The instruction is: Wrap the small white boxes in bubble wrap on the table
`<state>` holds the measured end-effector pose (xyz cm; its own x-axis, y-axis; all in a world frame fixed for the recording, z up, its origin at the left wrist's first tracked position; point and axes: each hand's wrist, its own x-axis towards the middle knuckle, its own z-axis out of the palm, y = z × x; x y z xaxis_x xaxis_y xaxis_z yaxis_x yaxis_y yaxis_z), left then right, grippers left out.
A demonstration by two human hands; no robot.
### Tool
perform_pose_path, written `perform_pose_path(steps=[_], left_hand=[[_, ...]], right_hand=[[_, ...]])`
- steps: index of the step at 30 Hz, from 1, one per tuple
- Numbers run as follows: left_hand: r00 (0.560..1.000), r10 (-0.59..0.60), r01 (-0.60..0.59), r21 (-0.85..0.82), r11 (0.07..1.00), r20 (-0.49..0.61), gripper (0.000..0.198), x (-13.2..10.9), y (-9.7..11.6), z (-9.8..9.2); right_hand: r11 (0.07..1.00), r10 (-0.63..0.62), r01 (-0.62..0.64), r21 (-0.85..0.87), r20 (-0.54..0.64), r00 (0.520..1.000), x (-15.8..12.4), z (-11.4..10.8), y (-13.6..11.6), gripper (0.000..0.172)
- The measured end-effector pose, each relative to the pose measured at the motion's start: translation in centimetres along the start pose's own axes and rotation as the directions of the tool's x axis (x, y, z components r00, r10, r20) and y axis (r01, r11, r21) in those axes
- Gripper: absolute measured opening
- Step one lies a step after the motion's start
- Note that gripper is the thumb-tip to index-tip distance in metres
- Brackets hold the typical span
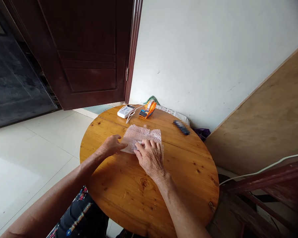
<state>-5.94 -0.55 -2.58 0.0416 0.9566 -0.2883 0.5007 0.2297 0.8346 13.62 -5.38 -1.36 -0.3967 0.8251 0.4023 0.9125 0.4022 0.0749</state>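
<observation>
A sheet of bubble wrap (142, 135) lies on the round wooden table (178, 185), folded over something small and white that is mostly hidden. My left hand (111, 145) rests at the sheet's left edge, fingertips pinching it. My right hand (149, 156) presses down on the sheet's near edge, fingers curled over the fold.
At the table's far side sit a white device with a cable (125, 111), an orange tape dispenser (147, 109) and a dark blurred object (181, 127). A dark wooden door (84, 53) stands behind, a white wall and a leaning board (270, 115) to the right.
</observation>
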Motion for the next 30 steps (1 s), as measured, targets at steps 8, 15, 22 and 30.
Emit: perform_pose_path(steps=[8, 15, 22, 30], left_hand=[[0.996, 0.078, -0.064, -0.298, 0.952, 0.037, 0.009, -0.6, 1.3, 2.5], [0.978, 0.19, -0.143, -0.395, 0.907, 0.083, 0.02, -1.5, 3.6, 4.4], [0.896, 0.429, -0.415, -0.124, 0.901, 0.119, 0.016, -3.1, 4.2, 4.0], [0.834, 0.514, -0.545, 0.154, 0.824, 0.2, 0.026, -2.5, 4.6, 3.9]], right_hand=[[1.0, -0.026, 0.026, 0.011, -0.021, 0.999, 0.2, 0.1, -0.4, 0.005], [0.969, 0.063, -0.045, 0.241, -0.068, 0.996, -0.5, -0.1, 0.2, 0.037], [0.824, 0.163, -0.076, 0.561, -0.106, 0.981, -1.2, 0.1, 1.7, 0.046], [0.822, 0.161, -0.049, 0.567, -0.149, 0.976, -1.4, 0.3, 2.2, 0.052]])
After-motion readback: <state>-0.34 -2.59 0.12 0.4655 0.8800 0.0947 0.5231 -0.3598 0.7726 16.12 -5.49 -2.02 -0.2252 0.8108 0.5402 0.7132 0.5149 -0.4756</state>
